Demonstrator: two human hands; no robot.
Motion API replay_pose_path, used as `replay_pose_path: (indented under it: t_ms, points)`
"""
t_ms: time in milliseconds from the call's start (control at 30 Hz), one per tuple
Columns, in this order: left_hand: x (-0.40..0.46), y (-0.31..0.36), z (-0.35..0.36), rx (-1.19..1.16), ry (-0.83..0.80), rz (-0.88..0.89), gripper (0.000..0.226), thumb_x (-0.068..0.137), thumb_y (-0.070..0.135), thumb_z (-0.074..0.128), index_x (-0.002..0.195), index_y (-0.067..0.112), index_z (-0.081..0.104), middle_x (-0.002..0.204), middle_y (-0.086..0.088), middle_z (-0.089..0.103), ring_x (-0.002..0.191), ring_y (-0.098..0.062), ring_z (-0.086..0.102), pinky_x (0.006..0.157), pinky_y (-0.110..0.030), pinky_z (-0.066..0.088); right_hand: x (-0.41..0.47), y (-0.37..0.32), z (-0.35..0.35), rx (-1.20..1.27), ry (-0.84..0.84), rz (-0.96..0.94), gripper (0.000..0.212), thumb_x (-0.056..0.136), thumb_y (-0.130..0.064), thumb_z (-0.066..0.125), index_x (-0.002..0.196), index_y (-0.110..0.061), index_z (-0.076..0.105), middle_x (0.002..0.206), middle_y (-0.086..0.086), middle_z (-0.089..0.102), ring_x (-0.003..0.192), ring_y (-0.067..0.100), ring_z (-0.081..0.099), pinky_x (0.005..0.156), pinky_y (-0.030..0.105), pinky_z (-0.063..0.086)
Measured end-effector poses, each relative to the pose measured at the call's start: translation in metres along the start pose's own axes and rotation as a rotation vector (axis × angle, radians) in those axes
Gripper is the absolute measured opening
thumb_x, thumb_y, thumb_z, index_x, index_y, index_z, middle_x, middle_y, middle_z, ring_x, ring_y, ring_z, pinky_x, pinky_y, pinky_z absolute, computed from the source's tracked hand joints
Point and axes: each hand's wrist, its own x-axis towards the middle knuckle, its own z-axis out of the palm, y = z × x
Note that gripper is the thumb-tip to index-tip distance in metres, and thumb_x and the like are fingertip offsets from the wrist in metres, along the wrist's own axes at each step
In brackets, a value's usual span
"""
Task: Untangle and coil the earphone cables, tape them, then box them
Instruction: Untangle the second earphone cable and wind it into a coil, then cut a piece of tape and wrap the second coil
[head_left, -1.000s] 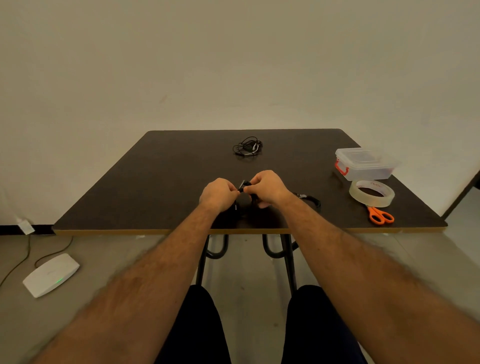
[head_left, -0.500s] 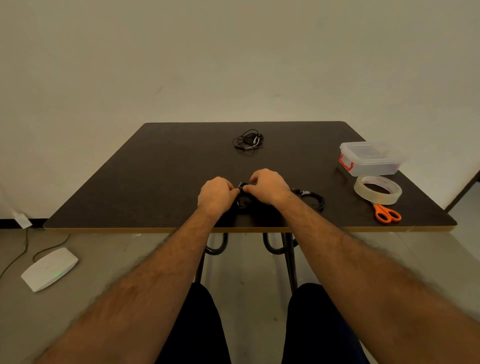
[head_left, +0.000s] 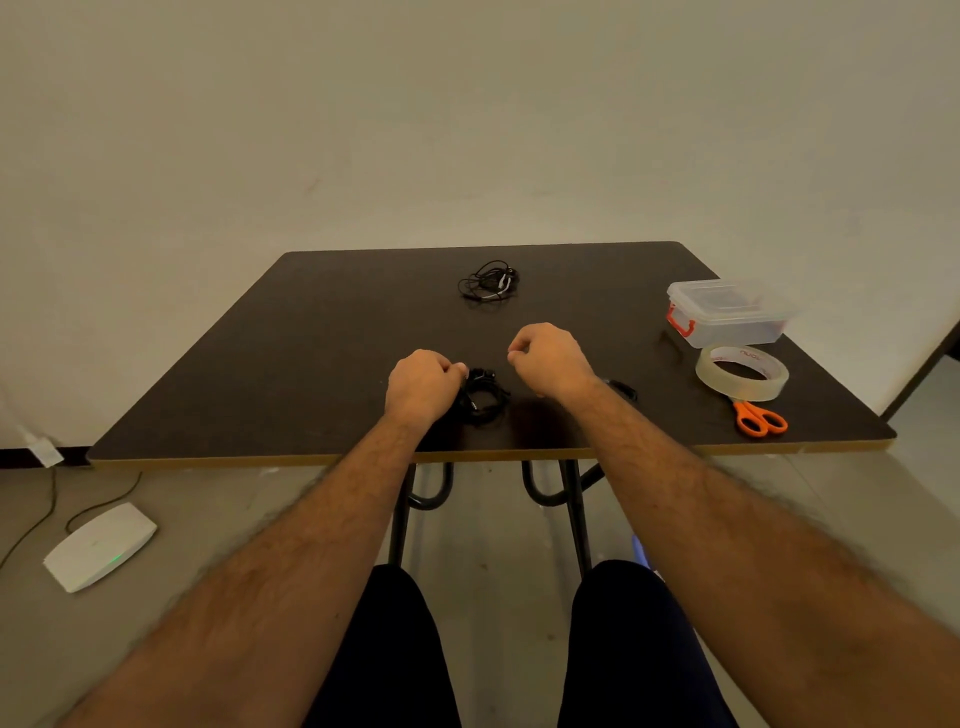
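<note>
The left hand (head_left: 422, 385) has its fingers curled, thumb and fingertips pinching the coiled black earphone cable (head_left: 482, 397) at its left edge; the coil lies on the dark table (head_left: 311, 338) near the front edge, just beside that hand. The right hand (head_left: 550, 358) hovers apart from the coil, fingers curled in with thumb and forefinger pressed together — whether anything thin is pinched between them cannot be told. Part of another black cable (head_left: 623, 388) shows just right of the right wrist. A tangled earphone bundle (head_left: 488, 281) lies farther back at the table's middle. On the right sit a lidded clear plastic box (head_left: 730, 312) with a red latch, a roll of clear tape (head_left: 743, 372) in front of it, and orange-handled scissors (head_left: 760, 418) nearest the front edge.
</note>
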Motion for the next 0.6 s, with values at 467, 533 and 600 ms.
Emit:
replay_pose_path:
  t_ms: [467, 533, 600]
  points:
    - [-0.024, 0.09, 0.029, -0.086, 0.148, 0.32, 0.022, 0.098, 0.033, 0.056, 0.107, 0.021, 0.073, 0.098, 0.007, 0.071, 0.087, -0.003, 0.06, 0.077, -0.022, 0.045, -0.025, 0.06, -0.086, -0.1, 0.159, 0.06, 0.009, 0.092, -0.017, 0.065, 0.098, -0.019, 0.071, 0.101, 0.0, 0.069, 0.093, 0.011, 0.062, 0.087, 0.032, 0.054]
    - [-0.031, 0.114, 0.045, -0.104, 0.088, 0.356, 0.021, 0.097, 0.032, 0.058, 0.107, 0.02, 0.073, 0.099, 0.007, 0.071, 0.087, -0.003, 0.059, 0.079, -0.023, 0.046, -0.035, 0.085, -0.105, -0.141, 0.187, 0.122, 0.008, 0.092, -0.015, 0.065, 0.096, -0.018, 0.072, 0.1, 0.001, 0.069, 0.092, 0.012, 0.062, 0.084, 0.029, 0.051]
    - [-0.037, 0.14, 0.064, -0.115, 0.018, 0.385, 0.02, 0.097, 0.03, 0.06, 0.108, 0.021, 0.073, 0.102, 0.007, 0.071, 0.088, -0.002, 0.057, 0.081, -0.023, 0.046, -0.047, 0.112, -0.122, -0.175, 0.216, 0.207, 0.011, 0.091, -0.013, 0.064, 0.096, -0.015, 0.074, 0.096, 0.002, 0.07, 0.091, 0.016, 0.064, 0.083, 0.03, 0.051]
